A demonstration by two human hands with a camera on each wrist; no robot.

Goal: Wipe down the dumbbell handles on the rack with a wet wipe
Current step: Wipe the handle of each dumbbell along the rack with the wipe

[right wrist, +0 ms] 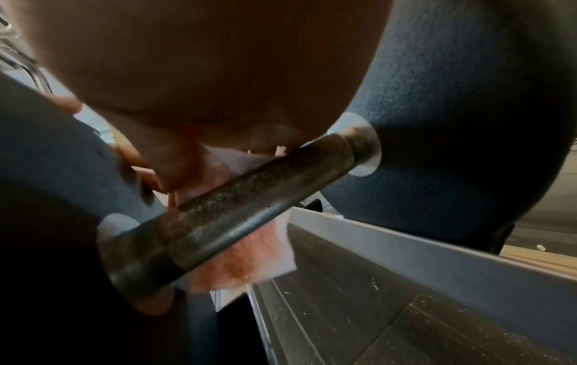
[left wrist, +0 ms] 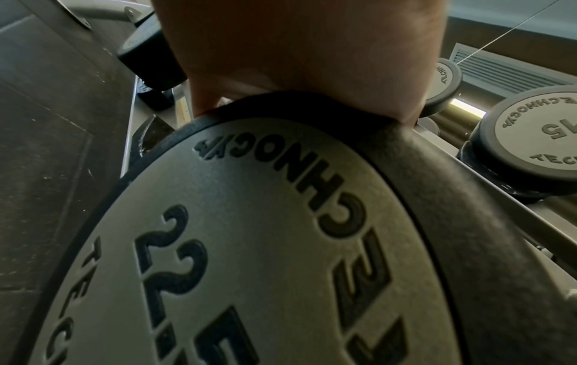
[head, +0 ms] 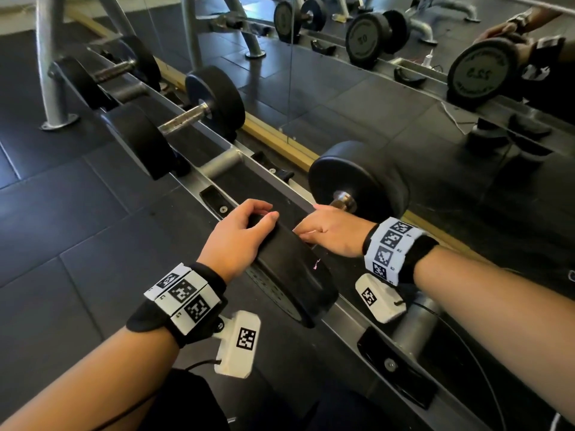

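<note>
Fingers (head: pixel 311 227) of the right hand (head: pixel 334 233) are curled down over the handle (right wrist: pixel 246 197) of the nearest dumbbell (head: pixel 357 178), pressing a wet wipe (right wrist: pixel 249 256) against the bar; from the right wrist view the wipe hangs out behind and below the bar, stained reddish brown, so it is wrapped partly round the metal rather than just laid on top. That grip looks meant to let the wipe slide along the knurled part while staying in contact all round. How tightly the fingertips close underneath I cannot tell, since the bar hides them.

The left hand (head: pixel 239 241) rests on top of the near weight head (head: pixel 289 275), fingers bent over its far edge and thumb on the near side, holding it. My guess is that this steadies the dumbbell so it does not roll in its cradle on the rack (head: pixel 342 309) while the other hand rubs. The left wrist view shows the palm on the rim above the face marked 22.

The dumbbell sits in the rack, lying across the two rails. Two more dumbbells (head: pixel 189 116) further along the rack have bare handles, probably next in line, though I cannot tell whether they have been wiped
</note>
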